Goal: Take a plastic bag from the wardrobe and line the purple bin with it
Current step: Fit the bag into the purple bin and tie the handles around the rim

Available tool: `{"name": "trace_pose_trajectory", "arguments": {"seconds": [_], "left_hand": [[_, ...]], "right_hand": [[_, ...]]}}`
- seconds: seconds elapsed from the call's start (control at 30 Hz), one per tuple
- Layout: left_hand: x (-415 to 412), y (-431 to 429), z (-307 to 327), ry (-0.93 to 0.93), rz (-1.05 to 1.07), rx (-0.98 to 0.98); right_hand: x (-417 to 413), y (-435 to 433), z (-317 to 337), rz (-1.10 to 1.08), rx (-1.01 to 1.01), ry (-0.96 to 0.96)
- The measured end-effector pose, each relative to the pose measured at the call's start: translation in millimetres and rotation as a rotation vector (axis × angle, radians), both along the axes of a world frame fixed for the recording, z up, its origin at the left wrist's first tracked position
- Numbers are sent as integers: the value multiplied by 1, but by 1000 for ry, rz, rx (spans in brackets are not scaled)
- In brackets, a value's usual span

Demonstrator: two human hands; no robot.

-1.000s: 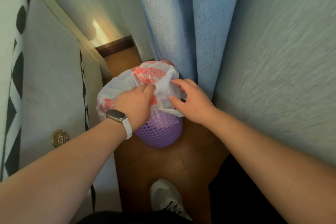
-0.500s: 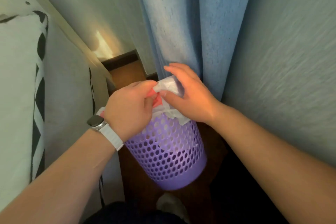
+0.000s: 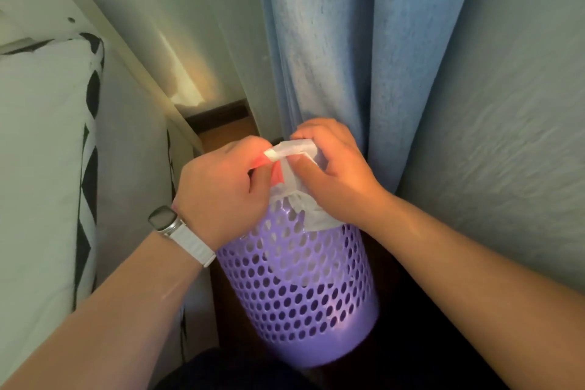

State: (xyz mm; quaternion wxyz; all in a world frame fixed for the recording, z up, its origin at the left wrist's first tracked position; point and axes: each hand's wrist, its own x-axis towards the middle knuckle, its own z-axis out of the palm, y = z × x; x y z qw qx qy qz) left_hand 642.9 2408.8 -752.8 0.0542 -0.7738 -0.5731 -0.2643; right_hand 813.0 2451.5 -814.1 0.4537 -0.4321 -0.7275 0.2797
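Note:
The purple bin (image 3: 304, 291), perforated with round holes, stands on the floor in the narrow gap between bed and curtain. A white plastic bag with red print (image 3: 292, 168) sits in it; white film shows through the holes and folds over the near rim. My left hand (image 3: 221, 187), with a watch on its wrist, pinches the bag's edge above the rim. Across from it, my right hand (image 3: 332, 174) grips the same strip of bag, stretched between both hands. The bin's mouth is mostly hidden by my hands.
A blue curtain (image 3: 364, 41) hangs directly behind and to the right of the bin. A white bed with a black-and-white patterned cover (image 3: 47, 168) fills the left. Wooden floor and a dark skirting board (image 3: 218, 115) show beyond the bin.
The camera has dropped lower, so the bin's side now shows. The loose bag bunched above the bin a second ago is now pulled down, with both hands gripping one strip at the rim.

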Motion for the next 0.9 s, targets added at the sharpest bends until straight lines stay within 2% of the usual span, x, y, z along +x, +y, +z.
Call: {"name": "trace_pose_trajectory", "arguments": {"seconds": [0.23, 0.4, 0.47, 0.6, 0.77, 0.9], "left_hand": [[10, 13, -27, -37, -69, -179], [12, 19, -46, 105, -59, -318], [12, 23, -49, 141, -81, -331], [15, 23, -45, 97, -118, -296], [16, 22, -46, 130, -74, -269], [13, 22, -47, 141, -35, -244]], "right_hand": [[8, 0, -34, -149, -144, -28], [8, -9, -73, -204, -189, -16], [5, -11, -79, -199, -210, -45], [4, -7, -76, -195, -162, -75], [2, -11, -68, -185, -142, -102], [7, -9, -66, -142, -221, 24]]}}
